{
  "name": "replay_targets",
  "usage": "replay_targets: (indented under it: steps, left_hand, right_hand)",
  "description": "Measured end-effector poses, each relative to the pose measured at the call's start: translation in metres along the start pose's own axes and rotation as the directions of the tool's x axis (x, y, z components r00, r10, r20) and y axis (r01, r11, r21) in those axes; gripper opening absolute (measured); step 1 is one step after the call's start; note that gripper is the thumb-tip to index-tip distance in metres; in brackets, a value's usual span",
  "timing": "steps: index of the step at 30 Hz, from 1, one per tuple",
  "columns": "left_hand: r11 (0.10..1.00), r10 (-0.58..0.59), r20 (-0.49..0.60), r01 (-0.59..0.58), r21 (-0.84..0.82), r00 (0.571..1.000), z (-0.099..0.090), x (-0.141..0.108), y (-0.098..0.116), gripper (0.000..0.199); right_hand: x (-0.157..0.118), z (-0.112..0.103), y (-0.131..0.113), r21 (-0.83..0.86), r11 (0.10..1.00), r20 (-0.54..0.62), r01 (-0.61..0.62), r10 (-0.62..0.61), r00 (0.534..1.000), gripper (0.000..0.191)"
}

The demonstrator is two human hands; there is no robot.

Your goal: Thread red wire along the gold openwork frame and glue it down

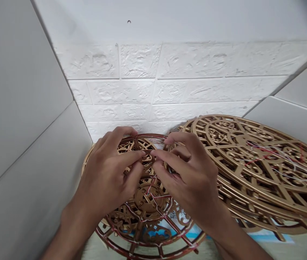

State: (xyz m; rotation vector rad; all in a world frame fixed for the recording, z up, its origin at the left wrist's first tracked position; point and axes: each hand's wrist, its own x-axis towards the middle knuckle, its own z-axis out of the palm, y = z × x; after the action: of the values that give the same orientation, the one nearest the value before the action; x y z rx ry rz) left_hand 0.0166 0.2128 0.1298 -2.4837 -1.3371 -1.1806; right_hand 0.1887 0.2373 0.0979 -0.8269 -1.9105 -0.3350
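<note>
Gold lattice disc [148, 202] in left hand [104, 177], right hand [191, 177].

No readable text, labels, numbers, signs

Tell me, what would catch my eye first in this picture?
The left hand and right hand stand out at the centre, their fingertips meeting over a round gold fretwork disc. To the right, a stack of gold fretwork discs leans in close, with red and white threads across its top. Behind everything rises a white brick-textured wall.
</note>
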Motion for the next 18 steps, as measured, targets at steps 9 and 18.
replay_targets:
  steps: [9,18]
  left_hand:
    - [1.0,-0.001,0.03,0.001,0.004,1.0,0.005,0.0,-0.004,0.027]
    - [0.984,-0.024,-0.149,0.049,0.169,0.989,-0.02,-0.014,0.026,0.018]
  right_hand:
    - [0.003,-0.001,0.0,-0.012,1.0,0.02,-0.02,0.021,1.0,0.019]
    - [0.002,-0.002,0.001,0.005,1.0,0.062,-0.031,0.031,0.998,0.018]
